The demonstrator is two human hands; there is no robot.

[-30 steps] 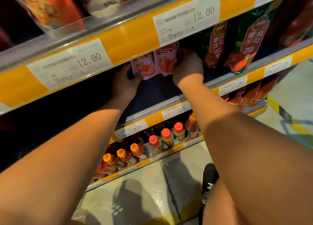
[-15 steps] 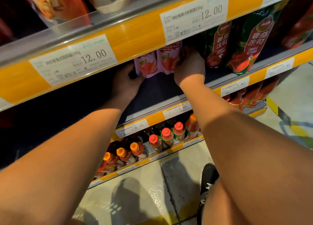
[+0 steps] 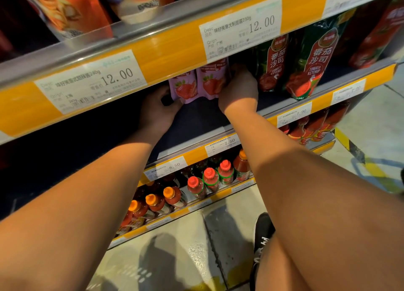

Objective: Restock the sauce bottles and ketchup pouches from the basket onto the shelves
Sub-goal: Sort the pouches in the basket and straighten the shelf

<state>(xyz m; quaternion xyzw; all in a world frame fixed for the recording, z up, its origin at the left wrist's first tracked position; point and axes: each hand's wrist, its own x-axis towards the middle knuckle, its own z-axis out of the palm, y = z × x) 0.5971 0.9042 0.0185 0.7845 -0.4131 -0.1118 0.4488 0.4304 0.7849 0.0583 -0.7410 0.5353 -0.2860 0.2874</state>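
Note:
Two pink pouches with strawberry pictures (image 3: 197,85) stand side by side on the dark middle shelf (image 3: 196,120), their tops hidden by the yellow price rail above. My left hand (image 3: 156,111) reaches in from the left, its fingers curled round the left pouch's lower corner. On the other side, my right hand (image 3: 239,89) grips the right pouch's edge. Green and red tomato ketchup pouches (image 3: 310,65) stand just right of my right hand. The basket is out of view.
The yellow price rail (image 3: 166,50) of the upper shelf overhangs both hands. Sauce bottles with red and orange caps (image 3: 196,183) fill the lowest shelf. More red bottles (image 3: 314,126) stand at the lower right. A black shoe (image 3: 261,238) rests on the tiled floor.
Both hands stay on the pink pouches. The pouches have shifted slightly toward the front of the shelf, and the view has tilted a little.

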